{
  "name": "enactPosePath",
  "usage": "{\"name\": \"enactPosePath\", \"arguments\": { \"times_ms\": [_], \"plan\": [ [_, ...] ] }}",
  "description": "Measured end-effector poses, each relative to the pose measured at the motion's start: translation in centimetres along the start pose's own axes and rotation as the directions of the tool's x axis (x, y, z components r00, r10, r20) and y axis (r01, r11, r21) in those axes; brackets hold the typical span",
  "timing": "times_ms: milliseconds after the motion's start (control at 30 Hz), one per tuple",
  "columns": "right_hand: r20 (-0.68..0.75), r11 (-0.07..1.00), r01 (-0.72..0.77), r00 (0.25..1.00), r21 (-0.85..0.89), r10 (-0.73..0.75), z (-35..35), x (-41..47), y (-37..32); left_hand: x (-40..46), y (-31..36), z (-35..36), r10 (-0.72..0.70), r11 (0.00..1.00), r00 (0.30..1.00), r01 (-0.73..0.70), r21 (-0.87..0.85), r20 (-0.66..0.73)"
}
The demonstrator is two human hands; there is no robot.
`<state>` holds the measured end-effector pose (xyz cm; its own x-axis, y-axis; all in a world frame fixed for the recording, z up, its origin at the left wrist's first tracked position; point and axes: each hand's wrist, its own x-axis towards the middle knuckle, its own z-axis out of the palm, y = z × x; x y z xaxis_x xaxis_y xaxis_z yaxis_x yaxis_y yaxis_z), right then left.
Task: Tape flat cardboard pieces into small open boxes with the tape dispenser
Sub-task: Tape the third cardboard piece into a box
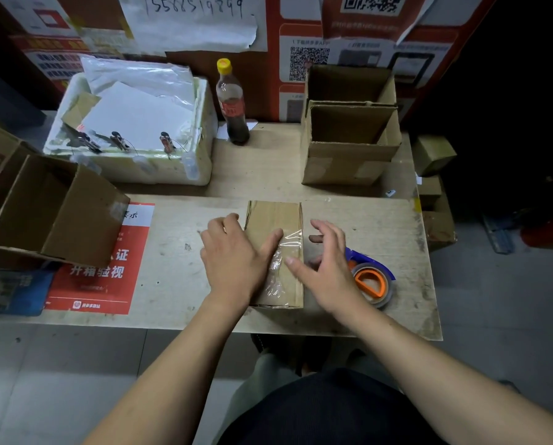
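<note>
- Box [273, 226] lies at the desk [179, 284] centre, clear tape [281, 261] along its seam.
- Left hand [233, 255] presses flat on the box, fingers straight.
- Right hand [326, 258] hovers spread, thumb on the tape, holding nothing.
- Dispenser [371, 281] rests just right.
- Recommended: rub the tape outward, flattening wrinkles while steadying the box.

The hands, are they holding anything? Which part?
Nothing is gripped. The left hand presses flat on the taped cardboard piece; the right hand touches its tape with the thumb.
</note>
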<state>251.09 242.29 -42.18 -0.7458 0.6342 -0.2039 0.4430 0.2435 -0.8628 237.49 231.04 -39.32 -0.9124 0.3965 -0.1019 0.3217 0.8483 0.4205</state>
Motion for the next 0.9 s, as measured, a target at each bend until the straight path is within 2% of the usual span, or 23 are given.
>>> {"name": "enactPosePath", "arguments": {
  "times_ms": [67,133,300,367,433,533,667,733,800,900],
  "plan": [
    [-0.025,0.998,-0.063,0.998,-0.017,0.062,-0.5,1.1,-0.6,0.0,-0.4,0.3,0.002,0.995,0.995,0.008,-0.103,0.097],
    [0.043,0.997,-0.079,0.996,-0.013,0.080,-1.1,2.1,-1.4,-0.1,-0.7,0.4,0.025,0.984,0.993,-0.003,-0.180,0.119],
    [0.119,0.992,-0.083,0.988,-0.098,0.094,-1.9,4.2,-1.9,0.3,-1.1,0.3,0.083,0.977,0.986,-0.051,-0.207,0.144],
    [0.162,0.989,-0.123,0.978,-0.082,0.134,-2.4,4.7,-2.5,0.2,-1.2,0.1,0.077,0.975,0.985,-0.042,-0.217,0.153],
    [0.223,0.982,-0.174,0.957,-0.076,0.187,-2.9,5.0,-3.2,-0.1,-1.2,0.1,0.073,0.974,0.979,-0.030,-0.223,0.190],
    [0.254,0.977,-0.167,0.947,-0.135,0.197,-3.1,5.6,-3.4,-0.4,-1.1,0.2,0.089,0.960,0.963,-0.015,-0.279,0.256],
    [0.317,0.972,-0.235,0.921,-0.009,0.226,-3.3,5.5,-3.2,-0.3,-1.1,0.4,0.063,0.933,0.956,0.045,-0.357,0.286],
    [0.351,0.967,-0.254,0.906,-0.002,0.238,-3.6,5.0,-3.2,-0.5,-0.9,0.3,0.053,0.935,0.955,0.055,-0.350,0.292],
    [0.367,0.973,-0.222,0.901,-0.068,0.232,-3.4,4.5,-2.9,-0.6,-0.6,0.2,0.049,0.951,0.955,0.046,-0.307,0.294],
    [0.335,0.976,-0.195,0.917,-0.098,0.217,-2.7,3.9,-2.4,-0.2,0.4,-0.1,-0.002,0.973,0.956,0.069,-0.218,0.294]
  ]
}}
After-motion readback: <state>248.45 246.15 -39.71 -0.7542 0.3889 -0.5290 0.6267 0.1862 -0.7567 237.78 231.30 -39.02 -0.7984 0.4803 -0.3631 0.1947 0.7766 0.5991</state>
